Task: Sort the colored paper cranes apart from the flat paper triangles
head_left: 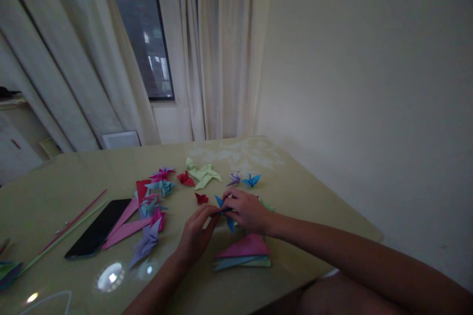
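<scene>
Between my two hands is a blue folded paper piece [230, 225], its pointed ends showing above and below the fingers. My left hand [198, 229] pinches its left side with thumb and fingertips. My right hand [247, 210] grips it from the right, fingers bent over its middle, so the centre of the fold is hidden. Just below lies a stack of folded paper [244, 251], pink on top with blue and green layers. A small red folded paper [201, 199] rests left of the blue piece. Beyond my right hand stands a blue paper crane [252, 180] beside a purple crane [234, 178].
A black phone [98, 229] lies at the left, by several folded papers and a purple crane [146, 242]. Pink and green thin strips [70, 229] lie beyond it. Light green folded paper [204, 175] sits farther back. The table [314, 192] meets a wall at right.
</scene>
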`<state>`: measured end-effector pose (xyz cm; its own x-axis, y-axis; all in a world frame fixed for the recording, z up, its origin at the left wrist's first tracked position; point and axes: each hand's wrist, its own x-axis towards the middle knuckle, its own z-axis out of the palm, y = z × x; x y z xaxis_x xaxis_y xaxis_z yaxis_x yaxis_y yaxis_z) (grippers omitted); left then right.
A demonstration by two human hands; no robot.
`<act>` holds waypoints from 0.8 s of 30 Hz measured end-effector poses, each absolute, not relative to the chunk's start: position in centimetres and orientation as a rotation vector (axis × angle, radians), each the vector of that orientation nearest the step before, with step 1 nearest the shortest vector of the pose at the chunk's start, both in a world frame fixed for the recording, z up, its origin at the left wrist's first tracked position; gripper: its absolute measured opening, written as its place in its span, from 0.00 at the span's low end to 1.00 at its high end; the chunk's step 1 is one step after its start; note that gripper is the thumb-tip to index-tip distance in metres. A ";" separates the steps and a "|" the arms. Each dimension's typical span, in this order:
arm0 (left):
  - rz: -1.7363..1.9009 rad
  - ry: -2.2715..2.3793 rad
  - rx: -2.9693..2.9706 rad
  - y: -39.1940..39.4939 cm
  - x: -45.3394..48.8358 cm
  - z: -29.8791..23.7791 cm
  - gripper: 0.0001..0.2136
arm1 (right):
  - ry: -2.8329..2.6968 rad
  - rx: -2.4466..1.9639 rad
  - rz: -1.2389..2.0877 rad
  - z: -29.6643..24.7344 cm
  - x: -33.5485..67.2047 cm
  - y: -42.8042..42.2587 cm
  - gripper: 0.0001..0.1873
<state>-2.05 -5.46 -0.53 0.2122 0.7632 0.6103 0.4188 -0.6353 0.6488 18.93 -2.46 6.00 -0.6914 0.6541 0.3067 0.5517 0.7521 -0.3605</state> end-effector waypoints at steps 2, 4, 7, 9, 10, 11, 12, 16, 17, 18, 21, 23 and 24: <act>1.425 1.190 2.089 -4.7 -2.4 -0.8 0.08 | -2.478 -0.949 0.329 5.9 19.4 -1.9 0.04; 1.468 1.363 2.048 -3.6 -3.0 -1.1 0.13 | -2.362 -0.998 0.341 5.9 20.3 -1.1 0.02; 1.439 1.643 2.048 -1.7 -4.1 -2.1 0.18 | -2.097 -1.154 0.331 6.0 22.6 0.6 0.03; 1.334 1.702 2.004 -0.8 -4.7 -2.9 0.20 | -1.915 -1.295 0.307 5.9 24.5 1.9 0.05; 1.277 1.685 1.965 -0.6 -4.9 -3.2 0.21 | -1.819 -1.378 0.316 5.8 25.4 2.5 0.05; 1.226 1.656 1.924 -0.4 -5.0 -3.5 0.22 | -1.719 -1.466 0.343 5.6 26.3 3.1 0.06; 1.181 1.623 1.896 -0.2 -5.0 -3.7 0.23 | -1.624 -1.545 0.378 5.4 27.1 3.5 0.06; 0.990 1.647 2.071 1.8 -4.7 -3.0 0.22 | -1.428 -1.693 0.486 4.0 29.0 4.4 0.08; 0.907 1.703 2.159 2.8 -4.6 -2.5 0.21 | -1.422 -1.700 0.500 3.6 29.1 4.4 0.09; 0.820 1.764 2.238 3.9 -4.6 -1.9 0.20 | -1.416 -1.705 0.515 3.3 29.1 4.3 0.09; 0.624 1.898 2.362 7.9 -4.7 -0.2 0.18 | -1.424 -1.696 0.539 2.7 28.7 4.1 0.08; 0.517 1.945 2.391 10.2 -4.7 0.5 0.20 | -1.439 -1.678 0.537 2.7 28.4 4.0 0.08; 0.443 1.961 2.406 11.0 -4.6 0.7 0.21 | -1.445 -1.669 0.531 2.7 28.3 4.0 0.08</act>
